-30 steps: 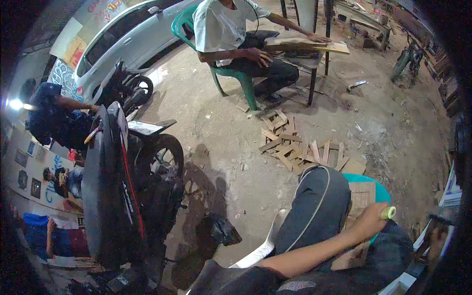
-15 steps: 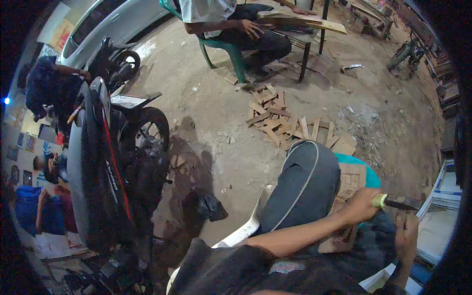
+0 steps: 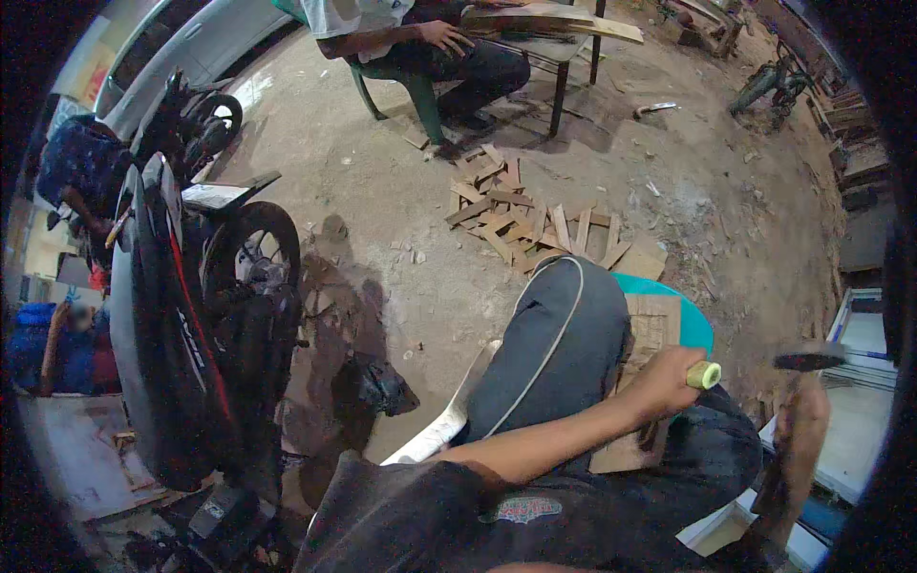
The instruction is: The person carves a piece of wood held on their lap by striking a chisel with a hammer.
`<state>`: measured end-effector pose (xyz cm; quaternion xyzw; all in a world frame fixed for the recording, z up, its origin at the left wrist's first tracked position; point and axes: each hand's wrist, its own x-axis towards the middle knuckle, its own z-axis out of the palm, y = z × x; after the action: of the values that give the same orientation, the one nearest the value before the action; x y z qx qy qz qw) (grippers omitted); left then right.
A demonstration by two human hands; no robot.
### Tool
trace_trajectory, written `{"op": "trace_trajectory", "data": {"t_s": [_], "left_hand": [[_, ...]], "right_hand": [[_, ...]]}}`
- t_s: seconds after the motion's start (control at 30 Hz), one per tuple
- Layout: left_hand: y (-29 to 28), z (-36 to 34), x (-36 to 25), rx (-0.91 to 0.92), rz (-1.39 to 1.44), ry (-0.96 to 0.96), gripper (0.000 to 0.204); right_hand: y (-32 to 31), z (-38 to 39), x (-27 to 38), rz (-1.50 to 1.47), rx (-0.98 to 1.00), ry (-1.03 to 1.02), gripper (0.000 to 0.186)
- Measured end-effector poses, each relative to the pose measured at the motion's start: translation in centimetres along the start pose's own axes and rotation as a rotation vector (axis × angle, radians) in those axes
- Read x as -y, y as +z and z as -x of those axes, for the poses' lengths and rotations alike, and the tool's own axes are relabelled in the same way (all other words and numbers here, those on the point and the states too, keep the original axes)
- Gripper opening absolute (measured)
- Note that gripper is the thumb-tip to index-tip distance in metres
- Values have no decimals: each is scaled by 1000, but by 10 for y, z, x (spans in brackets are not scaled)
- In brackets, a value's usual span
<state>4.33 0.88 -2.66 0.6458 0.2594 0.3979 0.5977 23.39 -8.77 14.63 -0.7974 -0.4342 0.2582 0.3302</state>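
Observation:
My left hand [image 3: 669, 382] is closed round a chisel with a yellow-green handle [image 3: 705, 374]; its blade is hidden below the fist. Under that hand lies a brown wooden board [image 3: 653, 320] with carved lines, across my lap and over a teal round surface [image 3: 695, 320]. At the right, my right hand [image 3: 804, 413] grips a hammer, blurred by motion. The dark hammer head [image 3: 810, 357] is apart from the chisel's handle end, to its right.
Several wood offcuts [image 3: 521, 224] lie piled on the dirt floor ahead. Beyond them a person sits on a green chair [image 3: 420, 100] beside a table with planks [image 3: 554, 21]. A motorcycle [image 3: 181, 315] stands at left, near a black plastic bag [image 3: 382, 384]. White-framed panels [image 3: 860, 382] lean at right.
The hammer head has moved away from the chisel's handle end, to the right, along with my right hand. My left hand still holds the chisel over the board. The whole view has shifted slightly.

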Motion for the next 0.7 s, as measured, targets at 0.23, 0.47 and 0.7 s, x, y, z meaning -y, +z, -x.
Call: {"op": "trace_trajectory", "data": {"t_s": [0.23,0.47,0.7], "left_hand": [[-9,-14,-9,46,24,-184,24],[-6,-3,-15,58,34,-110,25],[7,-5,-5,-13,-1,-67,23]], "right_hand": [[7,9,-57,-107,10,-199,29],[-41,-9,-51,34,113,-209,40],[-29,8,-37,179,151,-376,38]]}}
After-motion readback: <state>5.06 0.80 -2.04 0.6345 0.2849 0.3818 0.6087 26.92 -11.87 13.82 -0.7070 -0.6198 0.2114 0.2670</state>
